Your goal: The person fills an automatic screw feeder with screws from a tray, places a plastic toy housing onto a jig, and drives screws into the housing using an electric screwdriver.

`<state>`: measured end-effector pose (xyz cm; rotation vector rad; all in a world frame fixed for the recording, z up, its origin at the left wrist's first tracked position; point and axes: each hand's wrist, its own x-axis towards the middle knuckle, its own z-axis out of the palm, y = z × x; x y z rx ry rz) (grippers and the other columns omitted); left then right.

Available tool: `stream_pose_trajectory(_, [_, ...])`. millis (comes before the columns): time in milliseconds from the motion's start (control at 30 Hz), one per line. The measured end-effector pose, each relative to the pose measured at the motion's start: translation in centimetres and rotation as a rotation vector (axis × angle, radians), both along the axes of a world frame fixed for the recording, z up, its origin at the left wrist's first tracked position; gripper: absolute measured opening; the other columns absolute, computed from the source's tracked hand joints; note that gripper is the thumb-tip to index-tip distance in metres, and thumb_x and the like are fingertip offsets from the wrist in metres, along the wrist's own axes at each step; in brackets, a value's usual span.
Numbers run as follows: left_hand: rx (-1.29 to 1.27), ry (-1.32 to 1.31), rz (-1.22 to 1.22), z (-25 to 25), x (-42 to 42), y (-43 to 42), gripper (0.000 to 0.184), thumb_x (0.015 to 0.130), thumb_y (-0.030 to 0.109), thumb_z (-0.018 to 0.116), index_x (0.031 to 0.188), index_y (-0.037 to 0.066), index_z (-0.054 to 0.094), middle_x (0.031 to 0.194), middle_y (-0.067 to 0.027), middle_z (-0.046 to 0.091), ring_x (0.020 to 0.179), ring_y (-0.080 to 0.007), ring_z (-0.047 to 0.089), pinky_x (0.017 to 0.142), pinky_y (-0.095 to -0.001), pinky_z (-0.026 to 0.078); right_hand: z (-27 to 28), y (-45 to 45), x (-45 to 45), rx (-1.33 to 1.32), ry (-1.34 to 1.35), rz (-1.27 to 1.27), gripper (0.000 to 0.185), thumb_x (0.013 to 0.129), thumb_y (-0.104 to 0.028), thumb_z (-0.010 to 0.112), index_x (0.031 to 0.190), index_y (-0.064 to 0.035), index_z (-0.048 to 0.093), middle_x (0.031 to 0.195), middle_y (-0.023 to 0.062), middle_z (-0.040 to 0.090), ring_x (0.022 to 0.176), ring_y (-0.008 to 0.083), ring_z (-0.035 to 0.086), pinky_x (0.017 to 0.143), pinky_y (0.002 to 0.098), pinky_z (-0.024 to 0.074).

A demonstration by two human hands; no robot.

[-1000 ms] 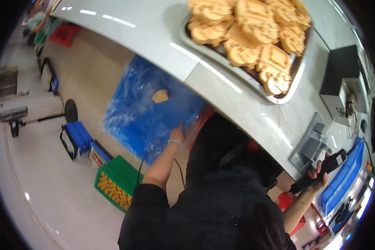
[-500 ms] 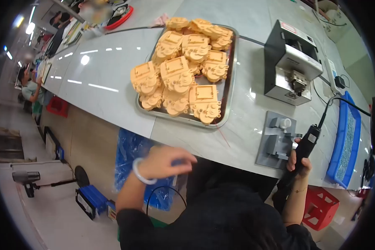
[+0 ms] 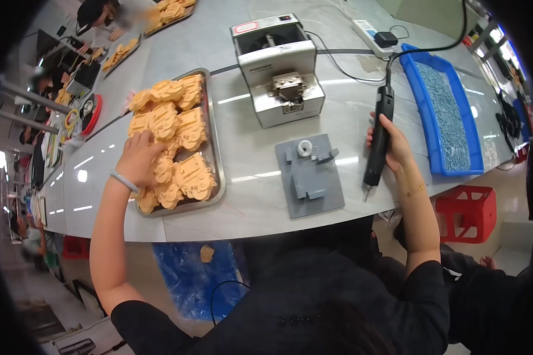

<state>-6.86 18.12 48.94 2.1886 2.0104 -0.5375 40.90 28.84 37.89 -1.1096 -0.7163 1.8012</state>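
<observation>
My left hand [image 3: 141,158] reaches over the metal tray [image 3: 218,186] at the left, its fingers bent over one of the yellow-orange plastic housings [image 3: 195,177] piled there. Its thumb and the part under the palm are mostly hidden. My right hand [image 3: 395,145] is wrapped round a black electric screwdriver [image 3: 380,136], held nearly upright with the bit pointing down near the table's front edge. Between my hands lies a grey fixture block [image 3: 331,198] with a white round knob [image 3: 304,148]; neither hand touches it.
Behind the fixture stands a black and silver screw feeder [image 3: 272,77]. A blue bin [image 3: 477,161] of small bluish pellets sits at the right, near a power strip [image 3: 370,36]. A red stool [image 3: 468,210] is below. Co-workers and more trays appear at upper left.
My left hand has moved from in front of the table onto the housings in the tray. The right hand still grips the screwdriver, now more upright. The view has turned to the right.
</observation>
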Motion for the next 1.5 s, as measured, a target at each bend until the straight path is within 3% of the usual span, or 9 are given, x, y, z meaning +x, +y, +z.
stream_pose_trajectory(200, [0.201,-0.321,-0.084,1.3,0.0,-0.6,0.062,0.044,0.013,0.074,0.100,0.007,0.048,0.107,-0.0106,0.044,0.107,-0.0267,0.041,0.096,-0.0357,0.032,-2.1,-0.1,0.2,0.235,-0.323,-0.062,0.079,0.078,-0.013,0.062,0.139,-0.0059,0.013,0.107,0.0161,0.053,0.092,0.0174,0.055,0.077,0.0282,0.0455])
stream_pose_trajectory(400, [0.577,-1.542,0.175,2.8,4.5,-2.7,0.059,0.064,0.029,0.069,0.110,0.007,0.039,0.110,-0.0093,0.043,0.104,-0.0240,0.044,0.094,-0.0364,0.036,0.5,-1.7,-0.2,0.712,-0.972,-0.132,0.062,0.073,-0.008,0.064,0.129,-0.0040,0.037,0.111,0.0148,0.054,0.097,0.0239,0.054,0.079,0.0324,0.0443])
stream_pose_trajectory(467, [0.381,-2.159,0.231,2.0,7.3,-3.0,0.053,0.075,0.036,0.064,0.112,0.007,0.039,0.113,-0.0132,0.044,0.115,-0.0327,0.039,0.102,-0.0468,0.027,3.1,-3.5,-1.6,0.957,-1.103,-0.293,0.053,0.071,-0.007,0.064,0.121,-0.0033,0.046,0.112,0.0142,0.054,0.097,0.0253,0.054,0.078,0.0342,0.0444])
stream_pose_trajectory(600, [0.044,-2.694,0.464,-2.1,14.8,-1.7,0.052,0.081,0.048,0.055,0.111,0.008,0.044,0.116,-0.0150,0.046,0.121,-0.0394,0.034,0.104,-0.0565,0.020,7.2,-8.3,-6.3,1.233,-0.753,0.083,0.040,0.064,-0.008,0.071,0.102,-0.0031,0.058,0.090,0.0117,0.060,0.079,0.0276,0.057,0.068,0.0329,0.0468])
stream_pose_trajectory(767, [-0.305,-2.617,0.424,-4.2,21.2,-1.3,0.044,0.092,0.044,0.037,0.119,0.010,0.041,0.117,-0.0085,0.050,0.116,-0.0278,0.044,0.098,-0.0427,0.034,6.2,-9.6,-9.1,1.372,-0.832,-0.024,0.046,0.060,-0.020,0.077,0.099,-0.0035,0.058,0.081,0.0090,0.060,0.065,0.0222,0.057,0.057,0.0295,0.0456])
stream_pose_trajectory(867, [-0.339,-2.366,0.650,-4.0,22.4,-1.9,0.052,0.090,0.047,0.041,0.126,0.010,0.036,0.121,-0.0079,0.045,0.120,-0.0286,0.039,0.100,-0.0426,0.033,4.8,-10.5,-8.3,0.952,-0.682,0.110,0.041,0.065,-0.020,0.076,0.098,-0.0034,0.057,0.077,0.0088,0.061,0.059,0.0171,0.057,0.054,0.0270,0.0453])
stream_pose_trajectory(1000, [-0.333,-2.082,0.465,-5.2,20.4,-2.7,0.059,0.087,0.034,0.048,0.134,0.005,0.027,0.128,-0.0105,0.039,0.119,-0.0235,0.039,0.100,-0.0391,0.032,3.3,-10.2,-7.0,0.228,-0.077,0.220,0.027,0.079,-0.014,0.066,0.093,-0.0019,0.046,0.076,0.0100,0.063,0.059,0.0119,0.058,0.051,0.0227,0.0455])
stream_pose_trajectory(1267, [0.373,-1.172,0.020,-7.5,19.8,-1.9,0.091,0.060,0.027,0.079,0.134,0.006,0.029,0.129,-0.0138,0.038,0.117,-0.0302,0.035,0.100,-0.0413,0.028,0.6,-9.6,-6.6,0.122,-0.130,0.281,0.018,0.084,-0.013,0.056,0.089,-0.0019,0.043,0.066,0.0069,0.058,0.055,0.0106,0.057,0.046,0.0197,0.0413])
stream_pose_trajectory(1500, [0.285,-1.149,-0.027,-9.3,20.2,-0.6,0.098,0.054,0.036,0.081,0.133,0.007,0.031,0.131,-0.0124,0.039,0.123,-0.0350,0.027,0.102,-0.0433,0.023,1.6,-9.9,-6.9,0.175,-0.335,0.397,0.026,0.085,-0.026,0.057,0.078,-0.0018,0.050,0.057,0.0017,0.052,0.051,0.0065,0.047,0.047,0.0214,0.0367])
